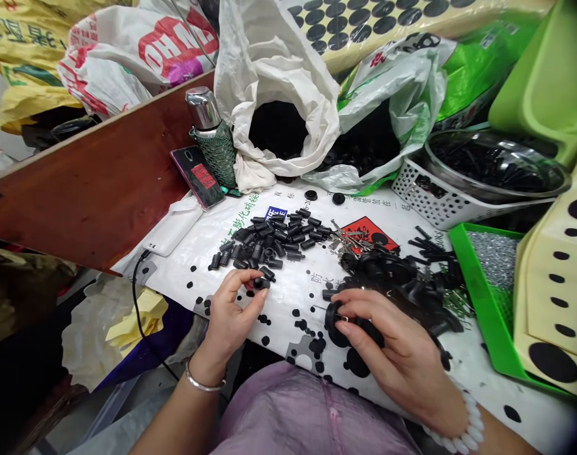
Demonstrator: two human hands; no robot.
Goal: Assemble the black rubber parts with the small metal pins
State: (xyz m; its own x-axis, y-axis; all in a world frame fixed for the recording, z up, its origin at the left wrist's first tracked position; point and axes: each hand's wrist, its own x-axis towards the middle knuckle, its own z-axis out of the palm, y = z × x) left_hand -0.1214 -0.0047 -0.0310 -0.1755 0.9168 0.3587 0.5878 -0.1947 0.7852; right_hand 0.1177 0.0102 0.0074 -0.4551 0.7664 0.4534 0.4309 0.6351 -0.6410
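Note:
My left hand (231, 316) pinches a small black plastic cylinder (260, 284) between thumb and fingers, just below a pile of similar black cylinders (279, 237). My right hand (392, 351) is closed on a black round disc-shaped part (334, 319), held on edge by thumb and fingers. A thin metal pin sticks out of that part toward the left. Behind the right hand lies a heap of black round parts (387, 268), with loose small metal pieces (347, 240) at its far left. The fingers partly hide both held pieces.
A white cloth sack (311, 76) and a green-white bag (421, 82) stand at the back with black parts inside. At right are a white basket (430, 205) and green tray (478, 316). A thermos (215, 145), phone (198, 177) and cabled white power bank (174, 230) stand left.

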